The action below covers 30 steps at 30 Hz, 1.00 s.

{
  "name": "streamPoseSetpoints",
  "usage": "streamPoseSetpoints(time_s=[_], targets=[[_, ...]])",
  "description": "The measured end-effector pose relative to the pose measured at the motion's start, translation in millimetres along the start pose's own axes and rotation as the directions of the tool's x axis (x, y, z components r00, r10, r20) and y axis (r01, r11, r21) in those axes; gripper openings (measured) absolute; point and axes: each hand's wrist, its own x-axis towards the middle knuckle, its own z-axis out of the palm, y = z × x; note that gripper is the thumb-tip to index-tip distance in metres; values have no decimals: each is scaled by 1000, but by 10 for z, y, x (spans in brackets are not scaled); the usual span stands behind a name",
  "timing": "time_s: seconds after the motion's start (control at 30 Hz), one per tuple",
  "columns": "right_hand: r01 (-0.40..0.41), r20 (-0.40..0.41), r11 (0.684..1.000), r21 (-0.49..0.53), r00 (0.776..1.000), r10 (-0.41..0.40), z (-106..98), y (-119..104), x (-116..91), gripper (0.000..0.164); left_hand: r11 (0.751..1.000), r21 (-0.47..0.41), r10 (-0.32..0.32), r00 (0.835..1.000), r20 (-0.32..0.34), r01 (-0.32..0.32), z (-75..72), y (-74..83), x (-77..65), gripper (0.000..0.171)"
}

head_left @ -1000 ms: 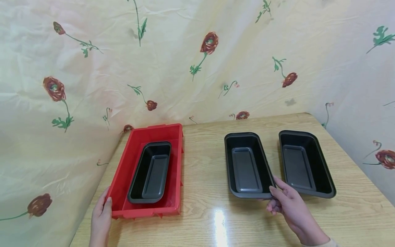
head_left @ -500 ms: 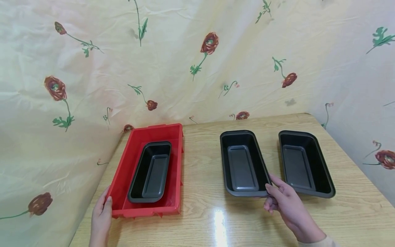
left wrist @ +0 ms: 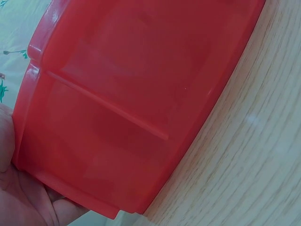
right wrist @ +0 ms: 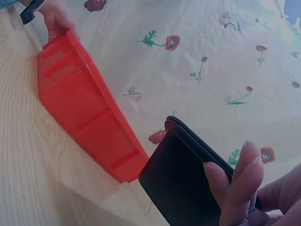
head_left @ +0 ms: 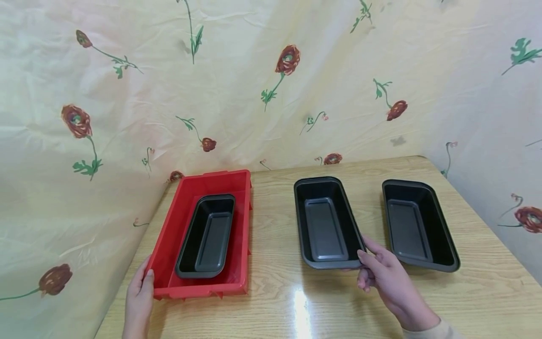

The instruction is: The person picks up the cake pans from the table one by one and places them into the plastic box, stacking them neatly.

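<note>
My left hand [head_left: 139, 294] grips the near left corner of a red plastic tray [head_left: 211, 290], thumb over the rim. In the left wrist view, the tray's side wall [left wrist: 108, 99] spans most of the picture, with the palm [left wrist: 28, 197] at its corner. Inside the tray lies a dark loaf pan [head_left: 213, 242]. My right hand [head_left: 389, 285] pinches another dark loaf pan [head_left: 325, 228] at its near right corner, thumb on the rim and fingers beneath. That pan is held over the table; its rim [right wrist: 202, 146] looks doubled in the right wrist view.
A third dark loaf pan [head_left: 410, 230] stands on the wooden table [head_left: 271, 263] at the right. Flower-patterned cloth [head_left: 237, 84] hangs behind the table and along its sides. Bare wood separates the tray from the held pan.
My right hand has carried the held loaf pan leftward and slightly away, widening the gap to the pan at the right. My left hand and the red tray have stayed in place.
</note>
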Motion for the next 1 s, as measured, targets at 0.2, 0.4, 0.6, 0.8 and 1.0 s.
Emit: streamPoseSetpoints(time_s=[0.2, 0.4, 0.6, 0.8, 1.0], targets=[[27, 40, 999, 26, 999, -28, 53, -16, 20, 67, 1000, -7, -6, 1000, 8, 6, -1, -2, 5, 56], [32, 61, 999, 39, 998, -34, 95, -40, 34, 67, 1000, -2, -10, 1000, 3, 11, 3, 6, 6, 57], [64, 93, 996, 63, 993, -70, 146, -56, 58, 65, 1000, 1, 8, 1000, -1, -8, -4, 9, 1, 57], [99, 119, 992, 77, 987, -108, 204, -54, 83, 64, 1000, 1, 7, 1000, -5, -7, -4, 7, 0, 57], [119, 135, 989, 83, 982, -129, 280, -73, 98, 62, 1000, 4, 3, 1000, -7, -3, 1, 5, 4, 57]])
